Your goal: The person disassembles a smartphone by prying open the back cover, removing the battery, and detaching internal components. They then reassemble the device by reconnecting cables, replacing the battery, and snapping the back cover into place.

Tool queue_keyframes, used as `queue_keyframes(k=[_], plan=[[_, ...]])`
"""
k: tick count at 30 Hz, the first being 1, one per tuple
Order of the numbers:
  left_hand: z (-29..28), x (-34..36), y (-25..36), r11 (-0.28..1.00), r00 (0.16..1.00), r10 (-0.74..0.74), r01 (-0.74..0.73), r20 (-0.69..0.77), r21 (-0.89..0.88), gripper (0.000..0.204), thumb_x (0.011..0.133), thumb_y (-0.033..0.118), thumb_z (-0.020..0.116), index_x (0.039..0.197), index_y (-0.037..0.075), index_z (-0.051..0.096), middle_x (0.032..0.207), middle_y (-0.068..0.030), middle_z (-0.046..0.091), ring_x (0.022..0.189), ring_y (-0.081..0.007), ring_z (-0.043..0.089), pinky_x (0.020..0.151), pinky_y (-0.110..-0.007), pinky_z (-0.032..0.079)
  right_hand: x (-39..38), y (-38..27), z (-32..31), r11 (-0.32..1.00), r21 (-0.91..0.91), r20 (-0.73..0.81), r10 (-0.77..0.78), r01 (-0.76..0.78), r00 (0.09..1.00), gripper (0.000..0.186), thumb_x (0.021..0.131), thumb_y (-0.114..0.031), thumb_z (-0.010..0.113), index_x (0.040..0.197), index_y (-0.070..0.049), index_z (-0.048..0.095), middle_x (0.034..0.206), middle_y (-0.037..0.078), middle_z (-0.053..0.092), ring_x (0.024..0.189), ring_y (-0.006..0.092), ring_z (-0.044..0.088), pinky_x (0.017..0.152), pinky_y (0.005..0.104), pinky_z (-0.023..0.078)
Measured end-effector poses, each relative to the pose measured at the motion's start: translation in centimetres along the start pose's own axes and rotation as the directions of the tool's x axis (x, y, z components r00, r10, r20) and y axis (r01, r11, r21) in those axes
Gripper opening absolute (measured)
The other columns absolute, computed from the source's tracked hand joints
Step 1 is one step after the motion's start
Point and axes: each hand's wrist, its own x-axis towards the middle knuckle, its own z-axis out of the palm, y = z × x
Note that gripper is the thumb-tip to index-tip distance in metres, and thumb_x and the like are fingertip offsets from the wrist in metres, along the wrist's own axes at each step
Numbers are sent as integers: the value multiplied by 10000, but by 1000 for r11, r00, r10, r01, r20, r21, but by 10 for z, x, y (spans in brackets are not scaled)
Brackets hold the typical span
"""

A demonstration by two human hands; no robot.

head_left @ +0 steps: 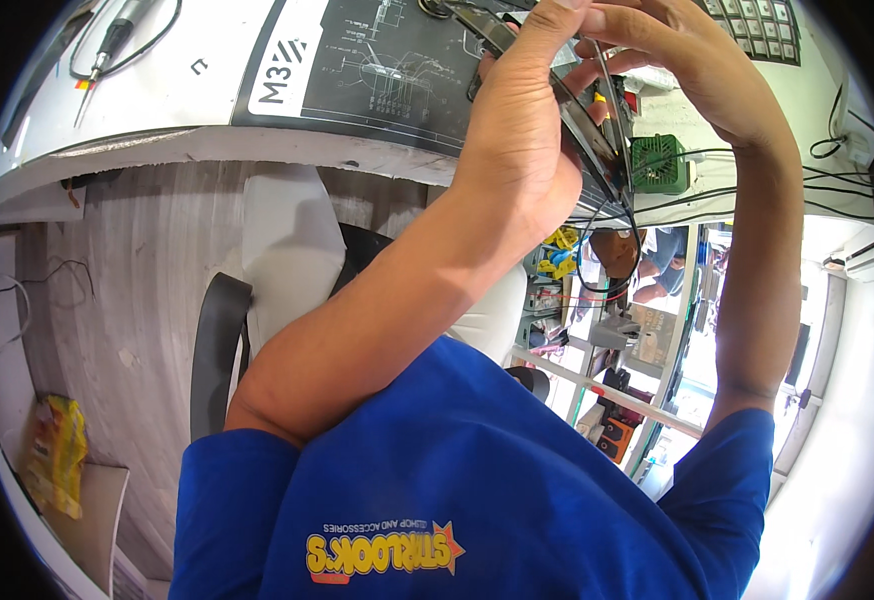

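At the top of the head view, both hands are raised over the bench, close together. My left hand [527, 110] is closed round a flat black slab [587, 140], which looks like a phone or small tablet seen nearly edge-on. Its fingers are partly hidden behind the slab. My right hand [657, 35] pinches the top of a thin dark panel [614, 105] with curled fingers. Slab and panel form a narrow V, apart at the top and close together at the lower end. Whether they are joined there, I cannot tell.
Under the hands lies a black work mat [407, 95] with white line drawings. A soldering-iron-like tool [117, 40] with a cable lies at left. A green box [660, 163], black cables [757, 190] and a keyboard [757, 25] are at right. A chair armrest [219, 350] stands below the bench.
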Motion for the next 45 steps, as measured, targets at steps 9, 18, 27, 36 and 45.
queue_keyframes(k=[9, 18, 27, 36, 45], plan=[[-6, 16, -15, 992, 992, 126, -126, -19, 26, 551, 1006, 475, 700, 1389, 120, 524, 1276, -106, 598, 1141, -254, 618, 988, -460, 544, -6, 4, 5, 1000, -30, -125, 4, -8, 992, 714, 989, -371, 667, 1582, -55, 426, 1325, 194, 699, 1007, 217, 731, 941, 375, 583], [1, 17, -16, 983, 980, 155, -140, -126, 121, 500, 1048, 545, 594, 1267, 99, 652, 1244, -66, 687, 1137, -182, 649, 994, -386, 526, 12, 46, 15, 967, 224, -147, -94, 126, 985, 758, 934, -322, 783, 1573, -74, 459, 1210, 148, 699, 946, 158, 655, 766, 299, 532], [-3, 8, -10, 983, 969, 163, -145, -183, 111, 481, 1058, 467, 626, 1364, 98, 590, 1225, -30, 634, 1112, -139, 616, 990, -344, 519, 9, 34, 19, 955, 273, -117, -91, 120, 989, 780, 911, -276, 830, 1566, -71, 457, 1170, 169, 716, 992, 205, 672, 893, 339, 542], [-14, 4, -4, 971, 954, 145, -85, -264, 225, 534, 1071, 534, 566, 1391, 106, 568, 1269, -65, 648, 1155, -176, 640, 1019, -388, 528, 10, 25, 13, 947, 279, -196, -108, 161, 975, 815, 872, -214, 834, 1559, 2, 452, 1262, 118, 680, 1028, 196, 683, 958, 368, 536], [-61, -9, -14, 972, 987, 158, -151, -30, 179, 645, 1036, 552, 617, 1520, 152, 469, 1436, -46, 567, 1333, -176, 564, 1119, -406, 476, 21, -28, 50, 722, -374, -383, -692, 582, 613, 503, 884, -253, 807, 1324, -70, 645, 1206, 151, 682, 1115, 340, 639, 1001, 471, 486]])
